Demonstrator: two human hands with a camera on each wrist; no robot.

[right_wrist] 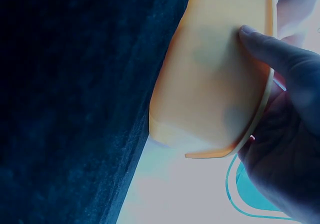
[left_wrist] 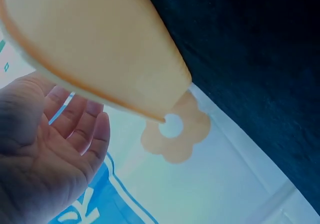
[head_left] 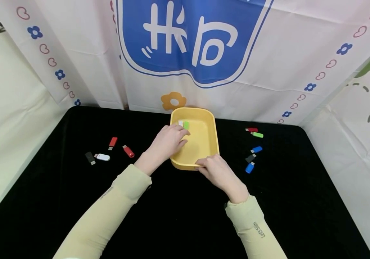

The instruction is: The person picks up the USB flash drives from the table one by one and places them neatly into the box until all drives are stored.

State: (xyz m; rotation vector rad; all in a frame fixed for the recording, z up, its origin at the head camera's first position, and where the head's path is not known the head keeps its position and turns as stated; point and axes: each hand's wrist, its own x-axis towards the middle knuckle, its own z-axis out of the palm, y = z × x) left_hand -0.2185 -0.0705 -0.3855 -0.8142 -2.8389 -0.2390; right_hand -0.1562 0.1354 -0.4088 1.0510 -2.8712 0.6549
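A yellow plastic bin (head_left: 194, 166) stands at the middle of the black table. Inside it, near the far left corner, a white USB stick (head_left: 180, 123) and a green USB stick (head_left: 186, 125) lie side by side. My left hand (head_left: 168, 141) is over the bin's left side, fingers loosely bent and holding nothing; the left wrist view shows its palm (left_wrist: 55, 144) beside the rim. With thumb and fingers, my right hand (head_left: 216, 171) grips the bin's near right rim, the thumb (right_wrist: 267, 47) lying along the outer wall.
To the left lie a black USB stick (head_left: 90, 158), a white one (head_left: 102, 157) and two red ones, including a capped-style red stick (head_left: 128, 151). On the right are a dark red stick (head_left: 252, 130), a green one (head_left: 257, 135) and several blue and black ones. Printed curtains (head_left: 100, 72) hang behind.
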